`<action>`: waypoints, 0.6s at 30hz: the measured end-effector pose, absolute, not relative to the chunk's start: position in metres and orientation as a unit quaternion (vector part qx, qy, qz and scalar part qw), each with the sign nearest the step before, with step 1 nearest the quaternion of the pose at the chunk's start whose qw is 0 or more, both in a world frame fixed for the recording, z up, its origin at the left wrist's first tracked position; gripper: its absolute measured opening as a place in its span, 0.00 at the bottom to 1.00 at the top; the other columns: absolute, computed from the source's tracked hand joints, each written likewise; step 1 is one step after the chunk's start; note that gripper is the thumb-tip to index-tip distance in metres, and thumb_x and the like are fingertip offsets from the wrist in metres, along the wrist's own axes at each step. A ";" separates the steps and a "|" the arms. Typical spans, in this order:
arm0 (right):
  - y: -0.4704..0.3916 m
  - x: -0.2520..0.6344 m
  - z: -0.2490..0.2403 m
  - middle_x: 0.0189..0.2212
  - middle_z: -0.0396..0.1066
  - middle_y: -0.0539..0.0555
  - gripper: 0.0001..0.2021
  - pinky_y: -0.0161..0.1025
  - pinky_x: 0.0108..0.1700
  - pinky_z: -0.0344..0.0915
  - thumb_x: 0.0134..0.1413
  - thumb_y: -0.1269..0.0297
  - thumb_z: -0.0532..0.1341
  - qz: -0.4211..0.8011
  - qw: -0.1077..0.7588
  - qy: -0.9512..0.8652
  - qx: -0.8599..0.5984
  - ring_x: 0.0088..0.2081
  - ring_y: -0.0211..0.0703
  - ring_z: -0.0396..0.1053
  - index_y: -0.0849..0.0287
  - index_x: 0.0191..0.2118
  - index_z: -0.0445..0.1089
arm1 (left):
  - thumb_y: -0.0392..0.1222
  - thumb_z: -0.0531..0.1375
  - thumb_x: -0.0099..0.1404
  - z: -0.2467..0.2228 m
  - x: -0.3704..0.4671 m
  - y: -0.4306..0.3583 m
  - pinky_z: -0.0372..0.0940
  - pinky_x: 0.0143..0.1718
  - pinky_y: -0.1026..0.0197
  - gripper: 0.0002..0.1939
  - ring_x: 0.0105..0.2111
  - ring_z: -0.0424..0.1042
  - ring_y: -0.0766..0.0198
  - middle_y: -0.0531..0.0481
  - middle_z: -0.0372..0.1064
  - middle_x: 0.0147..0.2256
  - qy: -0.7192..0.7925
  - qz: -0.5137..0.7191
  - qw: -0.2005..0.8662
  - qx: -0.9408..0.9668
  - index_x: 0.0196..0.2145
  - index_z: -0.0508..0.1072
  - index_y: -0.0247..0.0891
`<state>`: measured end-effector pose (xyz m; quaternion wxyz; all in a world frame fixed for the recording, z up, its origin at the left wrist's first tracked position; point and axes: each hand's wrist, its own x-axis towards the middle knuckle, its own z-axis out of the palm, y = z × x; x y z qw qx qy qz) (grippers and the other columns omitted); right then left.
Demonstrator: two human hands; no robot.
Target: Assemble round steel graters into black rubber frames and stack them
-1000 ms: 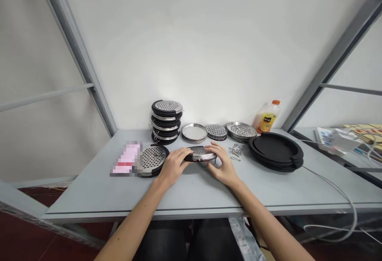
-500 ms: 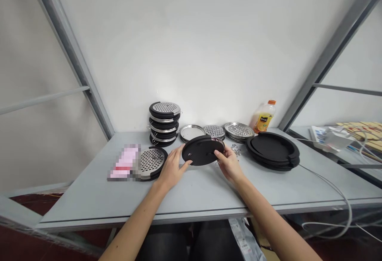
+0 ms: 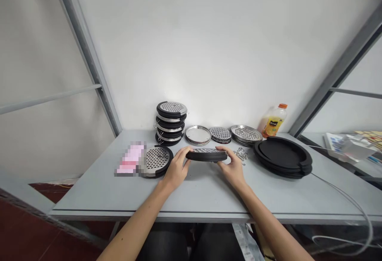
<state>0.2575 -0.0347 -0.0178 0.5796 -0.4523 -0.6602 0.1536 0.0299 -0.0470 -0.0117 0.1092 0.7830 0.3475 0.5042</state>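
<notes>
A black-rimmed round disc (image 3: 206,156) is held above the table, seen nearly edge-on, its perforated metal face upward. My left hand (image 3: 178,168) grips its left edge, and my right hand (image 3: 232,167) grips the right edge. Left of my left hand lies another perforated disc (image 3: 156,160) with a black rim. A stack of similar discs (image 3: 170,123) stands behind it. Small metal hooks or clips (image 3: 241,154) are scattered just right of my right hand.
Along the wall sit plain metal plates (image 3: 198,134), small perforated discs (image 3: 220,133) and larger perforated plates (image 3: 246,134). To the right are black rings (image 3: 282,155), an orange-capped bottle (image 3: 275,121) and a white cable (image 3: 340,189). A blurred pink item (image 3: 131,158) lies left on the grey table (image 3: 119,199).
The held disc has tilted from showing its black underside to nearly level, so its metal face now shows. Both hands have shifted their fingers along its rim. The camera view has shifted slightly.
</notes>
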 end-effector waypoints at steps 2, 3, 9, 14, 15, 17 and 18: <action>-0.035 0.258 -0.018 0.42 0.73 0.57 0.14 0.50 0.50 0.63 0.46 0.70 0.61 0.107 0.590 -0.671 -0.436 0.45 0.51 0.70 0.56 0.43 0.70 | 0.31 0.51 0.67 -0.013 0.029 -0.045 0.58 0.60 0.49 0.19 0.58 0.61 0.57 0.44 0.62 0.55 0.363 0.496 0.093 0.783 0.54 0.63 0.42; -0.035 0.259 -0.019 0.42 0.74 0.57 0.13 0.50 0.50 0.64 0.47 0.71 0.60 0.079 0.595 -0.676 -0.428 0.44 0.51 0.70 0.56 0.41 0.70 | 0.30 0.51 0.66 -0.013 0.029 -0.044 0.57 0.60 0.48 0.19 0.58 0.60 0.56 0.44 0.61 0.56 0.380 0.488 0.085 0.781 0.54 0.63 0.43; -0.031 0.264 -0.022 0.40 0.74 0.56 0.10 0.52 0.49 0.64 0.47 0.74 0.58 -0.030 0.596 -0.693 -0.405 0.44 0.51 0.71 0.54 0.36 0.69 | 0.33 0.52 0.66 -0.002 0.015 -0.056 0.57 0.59 0.48 0.19 0.59 0.59 0.54 0.42 0.57 0.58 0.454 0.440 0.045 0.773 0.54 0.65 0.42; -0.029 0.267 -0.024 0.40 0.75 0.57 0.10 0.54 0.50 0.64 0.47 0.73 0.58 -0.029 0.605 -0.681 -0.412 0.45 0.52 0.71 0.54 0.36 0.70 | 0.43 0.56 0.65 -0.004 -0.031 -0.083 0.55 0.58 0.39 0.18 0.58 0.59 0.44 0.41 0.63 0.56 0.574 0.365 -0.054 0.731 0.53 0.68 0.40; -0.029 0.267 -0.024 0.40 0.75 0.57 0.09 0.54 0.50 0.64 0.47 0.73 0.59 -0.029 0.605 -0.681 -0.411 0.46 0.52 0.71 0.54 0.36 0.70 | 0.44 0.57 0.64 -0.009 -0.039 -0.088 0.56 0.56 0.36 0.19 0.58 0.59 0.41 0.39 0.65 0.55 0.598 0.332 -0.059 0.727 0.52 0.70 0.39; -0.030 0.266 -0.024 0.40 0.75 0.56 0.09 0.54 0.50 0.64 0.47 0.72 0.59 -0.031 0.601 -0.686 -0.409 0.45 0.52 0.71 0.54 0.36 0.70 | 0.44 0.58 0.63 -0.019 -0.046 -0.096 0.53 0.56 0.33 0.20 0.58 0.58 0.37 0.40 0.66 0.55 0.612 0.283 -0.063 0.736 0.52 0.70 0.40; -0.030 0.265 -0.024 0.40 0.75 0.56 0.09 0.53 0.50 0.64 0.47 0.72 0.59 -0.032 0.598 -0.689 -0.408 0.45 0.52 0.71 0.54 0.36 0.70 | 0.43 0.58 0.62 -0.024 -0.045 -0.100 0.52 0.56 0.32 0.21 0.59 0.56 0.35 0.40 0.64 0.57 0.610 0.275 -0.067 0.740 0.54 0.69 0.40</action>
